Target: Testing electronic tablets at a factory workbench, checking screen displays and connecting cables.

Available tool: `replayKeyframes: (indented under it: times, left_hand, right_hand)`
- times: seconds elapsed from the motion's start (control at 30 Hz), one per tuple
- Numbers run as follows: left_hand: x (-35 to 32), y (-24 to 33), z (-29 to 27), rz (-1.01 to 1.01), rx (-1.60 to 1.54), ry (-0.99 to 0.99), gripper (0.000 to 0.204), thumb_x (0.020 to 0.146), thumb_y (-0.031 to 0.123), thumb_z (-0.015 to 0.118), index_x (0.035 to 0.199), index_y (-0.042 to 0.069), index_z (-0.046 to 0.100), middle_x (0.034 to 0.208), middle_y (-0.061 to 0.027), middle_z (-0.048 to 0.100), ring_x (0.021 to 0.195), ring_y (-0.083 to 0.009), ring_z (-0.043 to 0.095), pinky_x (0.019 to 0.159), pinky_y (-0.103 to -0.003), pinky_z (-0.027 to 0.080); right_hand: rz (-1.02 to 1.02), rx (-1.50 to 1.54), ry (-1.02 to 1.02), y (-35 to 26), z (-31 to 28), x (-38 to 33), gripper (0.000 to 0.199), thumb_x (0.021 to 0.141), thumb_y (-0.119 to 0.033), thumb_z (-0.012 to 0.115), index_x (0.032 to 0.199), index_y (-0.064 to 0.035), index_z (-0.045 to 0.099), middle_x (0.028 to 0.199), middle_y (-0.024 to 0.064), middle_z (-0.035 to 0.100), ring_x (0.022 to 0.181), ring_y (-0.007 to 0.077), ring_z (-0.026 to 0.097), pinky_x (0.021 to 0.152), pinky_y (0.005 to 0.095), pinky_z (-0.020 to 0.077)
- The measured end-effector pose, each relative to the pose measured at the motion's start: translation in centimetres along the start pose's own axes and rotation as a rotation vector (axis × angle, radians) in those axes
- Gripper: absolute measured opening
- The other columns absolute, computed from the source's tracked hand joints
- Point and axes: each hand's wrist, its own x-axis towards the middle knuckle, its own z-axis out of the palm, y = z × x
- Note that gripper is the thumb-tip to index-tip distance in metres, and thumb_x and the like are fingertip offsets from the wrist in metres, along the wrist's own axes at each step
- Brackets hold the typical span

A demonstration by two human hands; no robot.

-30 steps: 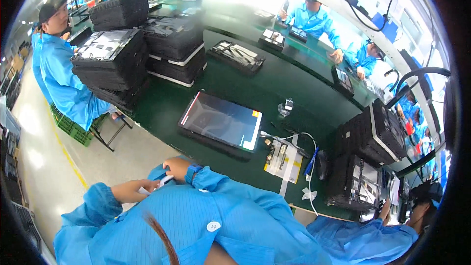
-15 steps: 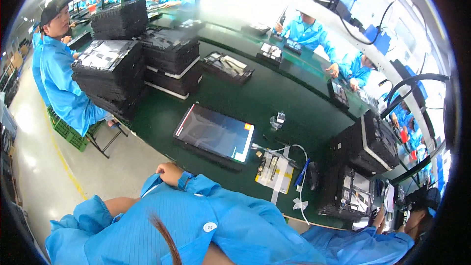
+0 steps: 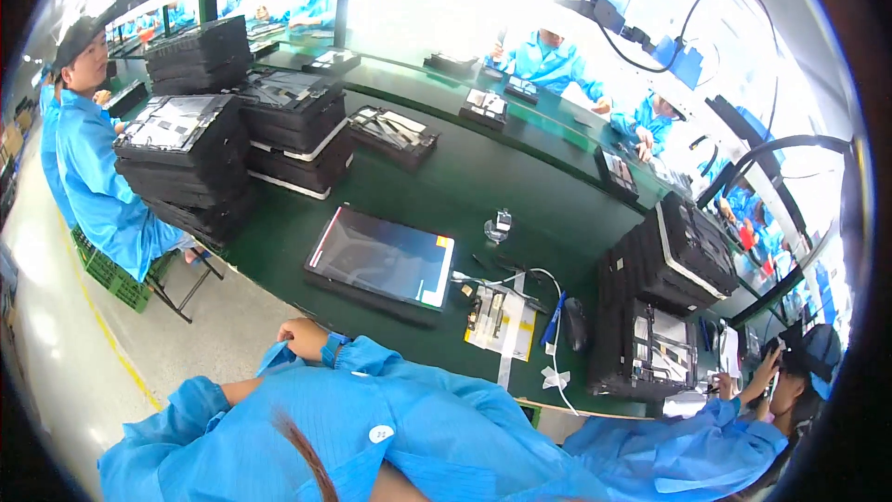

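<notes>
My right hand point(image 3: 302, 339), a blue band on its wrist, reaches across my body and is closed on the edge of my blue smock point(image 3: 277, 358). My left forearm point(image 3: 242, 391) shows bare below a pushed-up sleeve, and its hand is hidden behind the smock cloth. Beyond my hands, a lit display panel point(image 3: 381, 256) lies on a black base on the dark green bench. A cable runs from its right side to a small circuit board assembly point(image 3: 488, 316) on a yellow-edged sheet, which is taped down. Neither hand touches these.
Tall stacks of black trays stand at the left point(image 3: 181, 153) and right point(image 3: 646, 344). One tray with parts point(image 3: 395, 130) lies behind the panel. A blue pen point(image 3: 554, 319), a black mouse point(image 3: 576, 323) and a small clear container point(image 3: 498, 226) rest nearby. Co-workers in blue sit around the bench.
My view has shifted, so the bench and its things sit further left in the picture. My right hand keeps its hold on the smock. At right, a co-worker's hand has risen toward their head.
</notes>
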Motion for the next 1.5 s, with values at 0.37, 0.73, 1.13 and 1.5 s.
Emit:
replayKeyframes:
  times: [0.37,0.73,1.13,1.5]
  left_hand:
    - [7.6,-15.4,0.8,0.125,0.111,-0.079,0.040,0.089,0.021,0.043,0.124,0.002,0.044,0.130,-0.0172,0.042,0.121,-0.0263,0.038,0.102,-0.037,0.027]
    - [6.8,5.3,0.2,-0.275,0.228,0.503,0.039,0.084,0.027,0.045,0.112,0.001,0.054,0.118,-0.0222,0.051,0.110,-0.0332,0.048,0.094,-0.039,0.036]
    - [-0.4,7.4,-1.2,-0.097,0.745,0.737,0.033,0.080,0.024,0.050,0.107,0.004,0.052,0.098,-0.0222,0.057,0.093,-0.0361,0.057,0.078,-0.044,0.046]
    - [3.2,2.1,-2.4,-0.421,0.668,0.421,0.027,0.079,0.028,0.047,0.092,0.008,0.060,0.088,-0.0168,0.062,0.083,-0.0340,0.061,0.068,-0.045,0.048]
  right_hand:
    - [-0.245,-0.109,0.107,0.1,-0.1,-0.4,0.019,0.065,0.000,0.049,0.080,-0.0029,0.060,0.080,0.0167,0.059,0.078,0.0330,0.055,0.067,0.0402,0.0441]
    - [-0.167,-0.183,-0.030,1.2,0.8,-1.1,0.020,0.072,0.001,0.043,0.087,-0.0020,0.056,0.090,0.0179,0.055,0.089,0.0344,0.051,0.079,0.0409,0.0417]
    - [-0.088,-0.165,0.026,0.9,0.0,-2.5,0.018,0.074,-0.003,0.050,0.091,-0.0060,0.057,0.089,0.0144,0.055,0.090,0.0322,0.052,0.078,0.0400,0.0430]
    - [-0.091,-0.198,-0.376,-0.3,-2.0,-1.6,0.023,0.081,-0.012,0.051,0.102,-0.0050,0.056,0.102,0.0158,0.058,0.098,0.0318,0.055,0.083,0.0391,0.0437]
